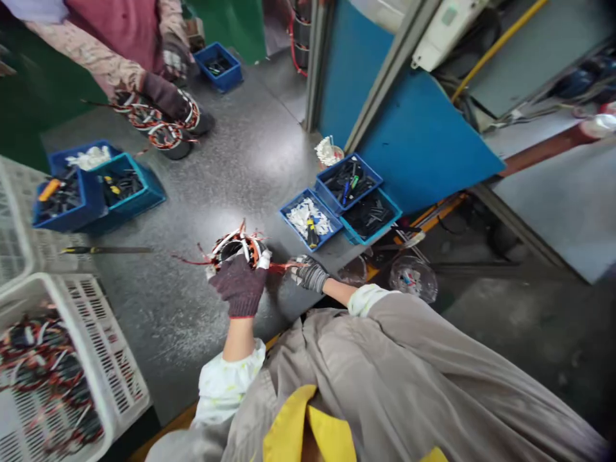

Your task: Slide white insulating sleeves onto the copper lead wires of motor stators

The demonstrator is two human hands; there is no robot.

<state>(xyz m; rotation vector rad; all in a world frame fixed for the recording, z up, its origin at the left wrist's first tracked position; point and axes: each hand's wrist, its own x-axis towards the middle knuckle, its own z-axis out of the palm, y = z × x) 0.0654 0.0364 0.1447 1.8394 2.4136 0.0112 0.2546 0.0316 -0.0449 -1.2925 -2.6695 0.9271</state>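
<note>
Motor coil (pixel 237 251) sits on the gray bench (pixel 212 160), a little below the middle of the frame, and its red, white and copper wires stand up around the ring. The person's left hand (pixel 239 285), in a dark red knit glove, is closed over the near side of the coil and seems to press it down, so the ring can stay steady. The right hand (pixel 308 274), in a gray striped glove, is at the end of a thin red wire (pixel 282 267) that comes out of the coil. Its fingers may pinch this wire, but from this view I cannot tell it for sure. A firm press on the ring and a tight wire look like the careful way to hold these things. Just beyond the right hand stand blue trays (pixel 337 168) with white sleeves and small black parts, and they are quite near the wire. At the left side there are more blue trays (pixel 62 221), a long tool (pixel 106 250) and a white plastic crate (pixel 91 321) full of coils. At upper left, a co-worker's gloved hands (pixel 166 96) are at other coils (pixel 154 122).
</note>
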